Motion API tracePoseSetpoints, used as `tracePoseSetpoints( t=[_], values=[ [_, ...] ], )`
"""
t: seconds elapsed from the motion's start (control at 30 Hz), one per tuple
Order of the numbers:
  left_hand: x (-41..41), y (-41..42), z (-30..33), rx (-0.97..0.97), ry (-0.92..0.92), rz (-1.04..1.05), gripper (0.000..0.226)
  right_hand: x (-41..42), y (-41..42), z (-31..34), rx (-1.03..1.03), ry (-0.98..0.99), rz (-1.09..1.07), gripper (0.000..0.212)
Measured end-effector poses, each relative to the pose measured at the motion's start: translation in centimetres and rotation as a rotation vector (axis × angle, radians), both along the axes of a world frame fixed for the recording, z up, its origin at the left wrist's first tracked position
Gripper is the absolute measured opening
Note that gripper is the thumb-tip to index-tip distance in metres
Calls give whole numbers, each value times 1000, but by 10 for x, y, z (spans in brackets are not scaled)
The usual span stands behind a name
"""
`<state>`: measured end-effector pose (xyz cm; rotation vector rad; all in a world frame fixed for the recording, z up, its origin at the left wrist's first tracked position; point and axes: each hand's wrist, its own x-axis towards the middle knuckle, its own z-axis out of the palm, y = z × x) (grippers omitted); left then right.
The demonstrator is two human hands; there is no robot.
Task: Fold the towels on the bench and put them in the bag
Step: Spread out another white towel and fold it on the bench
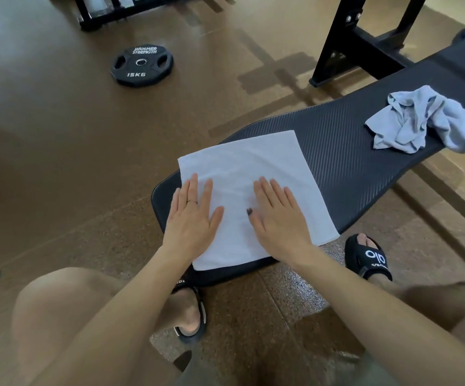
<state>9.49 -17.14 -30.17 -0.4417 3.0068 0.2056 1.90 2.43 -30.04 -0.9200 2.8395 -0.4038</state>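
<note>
A white towel lies flat and squared on the near end of the black padded bench. My left hand presses palm-down on the towel's left edge, fingers spread, partly over the bench. My right hand rests flat on the towel's near right part. Neither hand grips anything. A second, pale blue towel sits crumpled farther along the bench at the right. No bag is in view.
A black 15 kg weight plate lies on the brown floor at the upper left. A black rack frame stands behind the bench. My knees and black sandals are beside the bench's near end.
</note>
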Motion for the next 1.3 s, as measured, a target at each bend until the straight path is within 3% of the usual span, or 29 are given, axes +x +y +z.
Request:
tracePoseSetpoints(
  t=[0.07, 0.2, 0.37, 0.47, 0.6, 0.77, 0.83, 1.13, 1.3],
  values=[
    [-24, -5, -2, 0, 46, 31, 70, -21, -28, 5, -43, 17, 32, 69],
    [-49, -23, -14, 77, -38, 92, 70, -64, -48, -10, 87, 3, 77, 65],
    [-47, -25, -22, 81, 10, 108, 72, -85, -30, -22, 61, 21, -148, 80],
    [-55, -27, -21, 60, -11, 91, 77, -87, -55, -13, 70, 4, -8, 66],
    [-72, -45, -18, 114, -32, 130, 78, -99, -77, -15, 106, 3, 155, 63],
    [-69, -45, -25, 86, 16, 143, 78, -147, -32, -19, 94, 24, -66, 72],
    [-69, -44, -25, 77, 22, 146, 78, -162, -14, -17, 100, -6, -119, 67],
    [-69, -42, -22, 34, -23, 143, 77, -175, 3, -18, 89, -59, -215, 65],
    [-68, -33, -5, -164, -39, 81, 72, -146, 43, -7, -58, -120, -348, 63]
  ],
)
